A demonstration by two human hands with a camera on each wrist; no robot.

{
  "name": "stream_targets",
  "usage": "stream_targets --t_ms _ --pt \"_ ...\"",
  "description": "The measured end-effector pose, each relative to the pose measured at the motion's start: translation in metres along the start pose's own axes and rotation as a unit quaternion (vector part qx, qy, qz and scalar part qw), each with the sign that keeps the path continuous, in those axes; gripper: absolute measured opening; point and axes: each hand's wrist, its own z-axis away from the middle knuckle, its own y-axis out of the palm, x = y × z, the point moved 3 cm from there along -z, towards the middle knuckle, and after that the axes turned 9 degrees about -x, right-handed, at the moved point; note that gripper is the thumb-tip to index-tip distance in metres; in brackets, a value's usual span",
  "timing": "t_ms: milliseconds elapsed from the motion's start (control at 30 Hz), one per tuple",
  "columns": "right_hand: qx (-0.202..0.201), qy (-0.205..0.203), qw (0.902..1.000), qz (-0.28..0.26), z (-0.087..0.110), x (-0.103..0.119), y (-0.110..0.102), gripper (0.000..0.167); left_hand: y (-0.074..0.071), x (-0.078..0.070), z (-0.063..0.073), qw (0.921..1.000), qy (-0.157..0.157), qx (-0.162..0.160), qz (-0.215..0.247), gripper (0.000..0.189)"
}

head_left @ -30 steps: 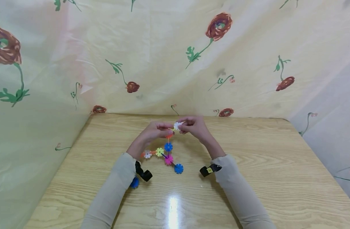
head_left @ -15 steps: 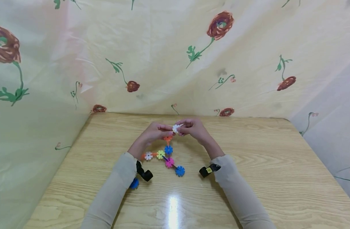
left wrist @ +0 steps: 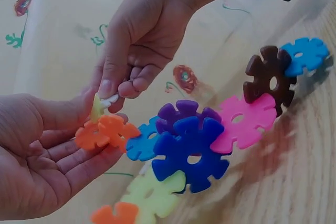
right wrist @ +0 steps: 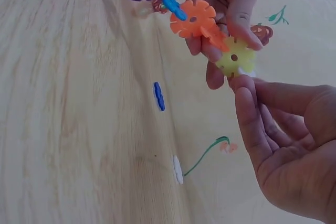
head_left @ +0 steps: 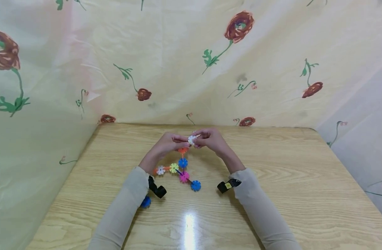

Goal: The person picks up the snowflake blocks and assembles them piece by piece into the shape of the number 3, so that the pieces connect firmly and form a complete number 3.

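Note:
In the head view my left hand and right hand meet over the table's far part. My left thumb and fingers pinch the end of a chain of notched snowflake discs, at a yellow disc beside two orange discs. Between my right thumb and fingers is a white snowflake disc, its edge right at the yellow one and mostly covered by fingertips in the wrist views. The chain runs toward me through blue, purple and pink discs to a brown and a blue end. A yellow-green disc starts a side branch.
A loose blue disc lies beside my left forearm, partly covered by the sleeve. In the right wrist view, a dark blue disc and a white disc lie near the wooden table's far edge. A flowered curtain hangs behind.
My right hand has brought the white disc slightly left and down, against my left fingertips. The chain's lower part dipped a little toward me. Over the last half second little has moved.

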Motion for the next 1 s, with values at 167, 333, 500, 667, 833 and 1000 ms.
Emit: stream_targets --t_ms 167,333,500,667,833,1000 --pt "-0.011 0.028 0.9995 -0.012 0.001 0.001 0.0 0.025 -0.006 0.0 -0.001 0.9998 0.0 0.018 -0.007 0.034" --pt "0.006 0.023 0.9996 0.018 -0.001 0.003 -0.006 0.033 -0.011 -0.002 -0.001 0.9995 -0.005 0.031 -0.011 0.037" --pt "-0.008 0.029 0.9991 0.031 -0.006 0.0 -0.02 0.041 -0.016 -0.002 -0.001 0.9995 -0.024 0.013 -0.013 0.036" --pt "-0.017 0.013 0.9976 0.066 -0.018 -0.007 -0.027 0.036 -0.02 -0.003 0.0 0.9995 -0.031 0.002 -0.009 0.04" --pt "0.007 -0.013 0.9873 0.158 -0.036 -0.019 -0.024 0.032 -0.023 -0.002 0.0 0.9998 -0.02 0.002 -0.009 0.04" --pt "0.023 -0.021 0.9681 0.249 -0.053 -0.029 -0.02 0.037 -0.023 0.001 -0.001 0.9998 -0.017 0.002 -0.009 0.04"
